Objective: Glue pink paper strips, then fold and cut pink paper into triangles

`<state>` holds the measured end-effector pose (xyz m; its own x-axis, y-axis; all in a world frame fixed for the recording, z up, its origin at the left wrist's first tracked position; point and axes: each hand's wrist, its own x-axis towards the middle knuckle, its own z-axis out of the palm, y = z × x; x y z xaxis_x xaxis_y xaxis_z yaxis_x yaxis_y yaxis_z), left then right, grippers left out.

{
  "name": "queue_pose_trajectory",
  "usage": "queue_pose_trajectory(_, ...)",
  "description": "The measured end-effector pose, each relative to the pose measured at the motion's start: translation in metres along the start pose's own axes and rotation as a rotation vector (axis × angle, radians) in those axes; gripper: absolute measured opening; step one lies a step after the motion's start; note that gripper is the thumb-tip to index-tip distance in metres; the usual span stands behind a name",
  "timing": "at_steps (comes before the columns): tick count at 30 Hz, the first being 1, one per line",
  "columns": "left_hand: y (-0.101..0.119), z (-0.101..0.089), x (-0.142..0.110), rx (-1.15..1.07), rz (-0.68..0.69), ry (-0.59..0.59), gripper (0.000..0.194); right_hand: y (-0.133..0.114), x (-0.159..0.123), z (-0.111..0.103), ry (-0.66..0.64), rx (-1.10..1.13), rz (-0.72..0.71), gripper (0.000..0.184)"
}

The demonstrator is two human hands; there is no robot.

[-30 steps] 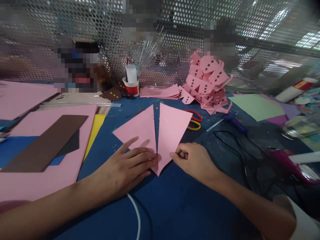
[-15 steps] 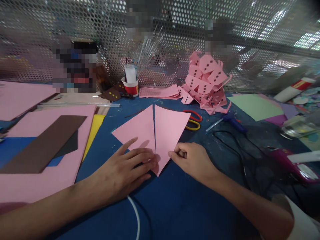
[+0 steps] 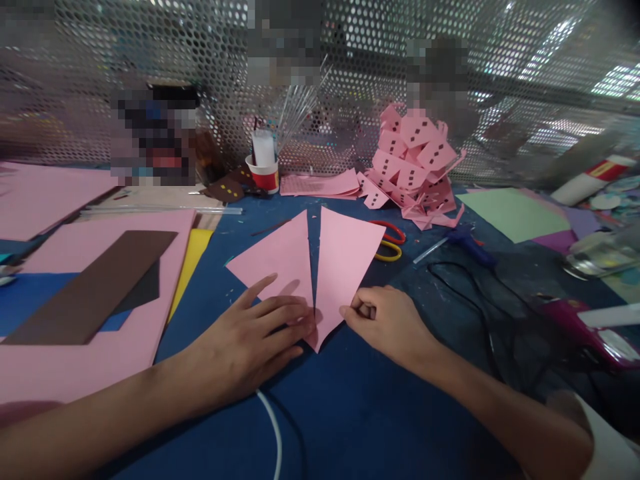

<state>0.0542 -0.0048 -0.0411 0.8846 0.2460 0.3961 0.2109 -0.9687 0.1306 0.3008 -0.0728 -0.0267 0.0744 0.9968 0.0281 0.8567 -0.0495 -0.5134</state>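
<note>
Pink slit sheet: lies on the blue surface, centre of view, between the two hands. Long cut down its middle, gap widest at the far edge and narrowing to the near end; near end comes to a point.

Left hand: palm down, fingers spread over the left half and the lower end of the cut. Grip slack, nothing clasped; fingers rest on the paper.

Right hand: fingers curled, thumb to forefinger at the sheet's right edge. Grip closed down to a pinch on that edge.

Just past the right half, partly under it: scissors, one red loop, one yellow. Farther right, a blue glue gun with a clear stick at one end; black cable looping nearby. White cable at the near edge.

Behind: heap of folded pink pieces marked with dark squares; flat pink strips beside it; red-and-white cup.

Left: large pink sheets carrying a brown strip and a blue piece; yellow sheet showing at their edge.

Right: pale green sheet; magenta device, blurred.

Backdrop: perforated metal panel.
</note>
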Motion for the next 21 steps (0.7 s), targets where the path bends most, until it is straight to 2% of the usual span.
queue_pose_trajectory(17, -0.0004, 0.0003, -0.0015, 0.005, -0.001, -0.013, 0.036, -0.0016, 0.0007, -0.0035, -0.040, 0.052, 0.016, 0.035)
queue_pose_trajectory(21, 0.0002, -0.0009, -0.0004, -0.002, -0.006, -0.015, 0.036, -0.0008, 0.0018, -0.0018, -0.028, 0.048, 0.023, 0.030)
